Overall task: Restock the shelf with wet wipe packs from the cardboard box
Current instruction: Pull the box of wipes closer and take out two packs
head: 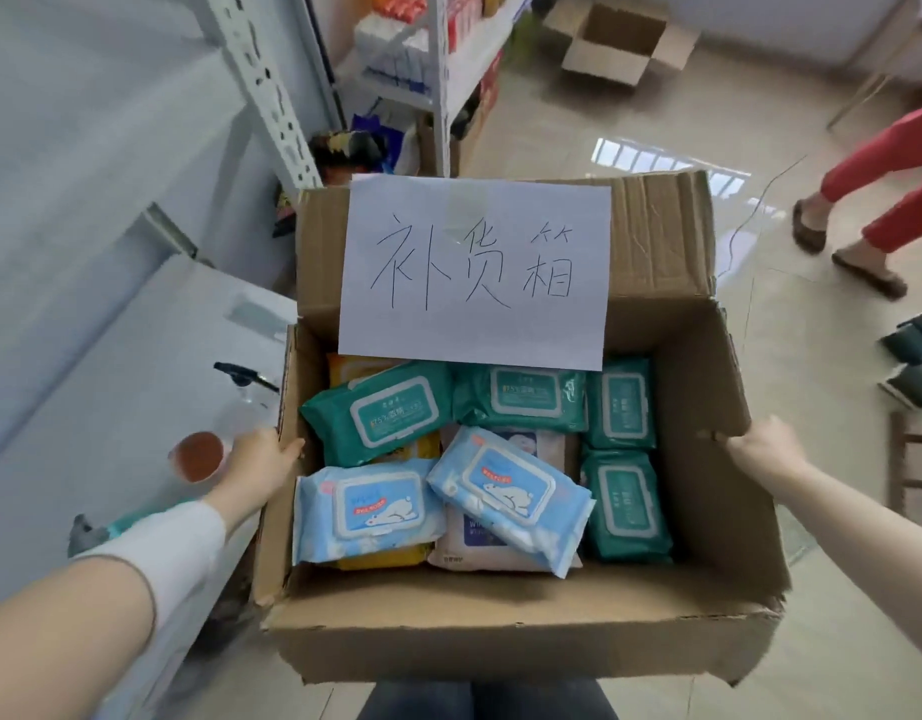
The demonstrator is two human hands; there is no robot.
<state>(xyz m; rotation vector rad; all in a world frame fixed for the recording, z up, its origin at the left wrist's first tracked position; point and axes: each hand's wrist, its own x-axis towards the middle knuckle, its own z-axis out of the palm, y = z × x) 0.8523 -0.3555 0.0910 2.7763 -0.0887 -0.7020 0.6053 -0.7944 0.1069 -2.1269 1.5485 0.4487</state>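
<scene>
Both hands clamp the cardboard box (500,631): the left hand (261,459) curls over its left wall, the right hand (765,449) over its right, with the shelf (438,70) ahead-left. Inside lie teal wet wipe packs (380,407) marked "75%" and blue packs (365,506) showing a polar bear. A paper sign (474,272) reads "补货箱".

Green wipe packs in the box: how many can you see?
4 teal-green plastic wet wipe packs: one tilted at the far left, one far middle, one far right, one nearer, along the right wall of the brown cardboard box. Others may hide beneath.
</scene>
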